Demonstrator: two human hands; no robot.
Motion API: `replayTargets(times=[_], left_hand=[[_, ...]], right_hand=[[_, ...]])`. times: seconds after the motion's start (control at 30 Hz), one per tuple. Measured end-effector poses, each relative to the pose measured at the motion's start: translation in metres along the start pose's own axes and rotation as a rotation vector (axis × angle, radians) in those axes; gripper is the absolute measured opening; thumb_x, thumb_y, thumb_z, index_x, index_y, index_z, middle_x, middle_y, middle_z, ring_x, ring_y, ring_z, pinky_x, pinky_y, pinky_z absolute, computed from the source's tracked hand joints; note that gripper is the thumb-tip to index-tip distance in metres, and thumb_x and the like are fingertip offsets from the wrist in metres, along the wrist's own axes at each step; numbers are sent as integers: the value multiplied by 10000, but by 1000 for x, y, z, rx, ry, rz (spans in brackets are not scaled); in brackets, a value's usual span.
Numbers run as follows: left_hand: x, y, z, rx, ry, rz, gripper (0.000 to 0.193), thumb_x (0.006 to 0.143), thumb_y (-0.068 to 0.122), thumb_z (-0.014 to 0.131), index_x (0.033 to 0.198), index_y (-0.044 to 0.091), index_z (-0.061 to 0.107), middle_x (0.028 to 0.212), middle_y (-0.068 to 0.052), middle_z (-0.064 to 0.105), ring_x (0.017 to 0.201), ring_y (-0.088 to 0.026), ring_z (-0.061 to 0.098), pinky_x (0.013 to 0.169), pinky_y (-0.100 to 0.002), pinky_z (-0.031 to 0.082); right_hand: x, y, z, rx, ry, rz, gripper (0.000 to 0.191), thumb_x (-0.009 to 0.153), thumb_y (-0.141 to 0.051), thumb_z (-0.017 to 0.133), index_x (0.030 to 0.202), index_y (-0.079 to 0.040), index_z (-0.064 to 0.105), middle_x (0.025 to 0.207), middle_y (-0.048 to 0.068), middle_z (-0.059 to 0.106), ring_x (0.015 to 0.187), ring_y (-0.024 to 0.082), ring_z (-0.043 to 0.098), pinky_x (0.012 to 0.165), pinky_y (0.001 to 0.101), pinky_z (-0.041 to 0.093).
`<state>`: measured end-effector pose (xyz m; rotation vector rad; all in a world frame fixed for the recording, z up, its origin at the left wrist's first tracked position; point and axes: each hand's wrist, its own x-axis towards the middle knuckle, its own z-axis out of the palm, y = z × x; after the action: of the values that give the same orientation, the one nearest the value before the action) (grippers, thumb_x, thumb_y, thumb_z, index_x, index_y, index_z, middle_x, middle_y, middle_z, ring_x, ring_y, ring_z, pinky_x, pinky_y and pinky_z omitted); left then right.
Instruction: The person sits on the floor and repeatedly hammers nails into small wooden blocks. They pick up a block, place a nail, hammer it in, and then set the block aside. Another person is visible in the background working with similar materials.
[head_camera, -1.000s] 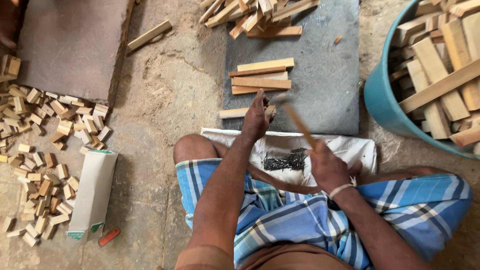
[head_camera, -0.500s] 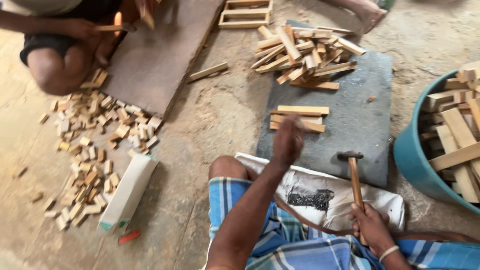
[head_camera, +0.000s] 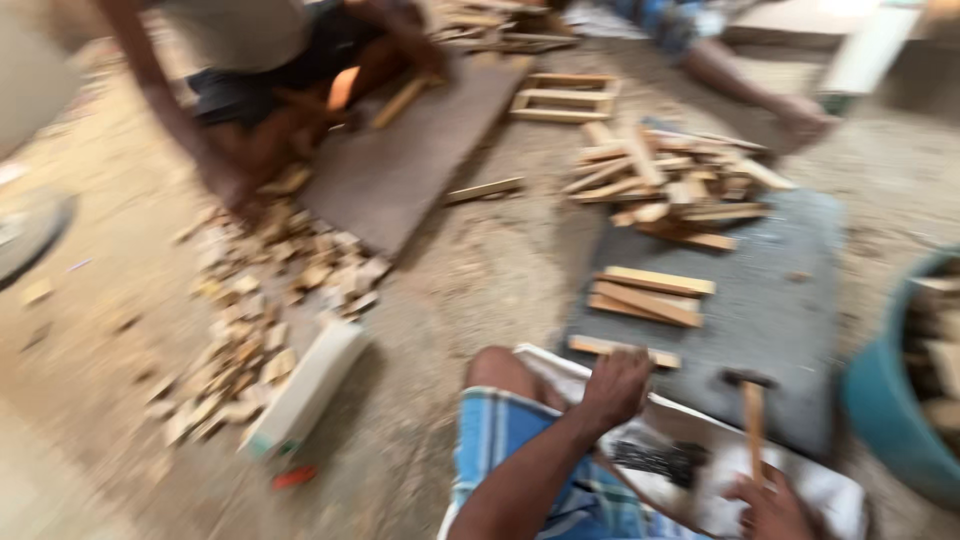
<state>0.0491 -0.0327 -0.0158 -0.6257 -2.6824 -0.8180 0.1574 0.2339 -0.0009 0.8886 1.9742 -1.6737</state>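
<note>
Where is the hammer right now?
In the head view, low on the right: the right hand holds the hammer upright over the white sack, beside the blue tub.

This is a rough floor-level woodworking workshop, where people sit on a dusty bare floor (head_camera: 480, 280) rather than at benches. Small offcut blocks (head_camera: 260, 300) lie scattered over the floor, cut wooden strips (head_camera: 670, 185) are heaped at the far edge of a dark stone slab (head_camera: 780, 320), and a hammer (head_camera: 752, 410) stands at its near edge. A blue tub (head_camera: 885, 420) of wood pieces sits beside the slab's right edge, and finished slat frames (head_camera: 565, 97) lie beyond it.
</note>
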Motion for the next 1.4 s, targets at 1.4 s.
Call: replayTargets(times=[1.4], left_hand=[[-29,46,37,-312,-568,-129,417,839,221,687,1241,122,638,1034,-205,719,945,-417,696,806,-511,558]], right_hand=[[-6,6,21,90,-234,-10,176,946,-297,639,1048,-157,610,614,-26,465,413,82,365,345,271,322]])
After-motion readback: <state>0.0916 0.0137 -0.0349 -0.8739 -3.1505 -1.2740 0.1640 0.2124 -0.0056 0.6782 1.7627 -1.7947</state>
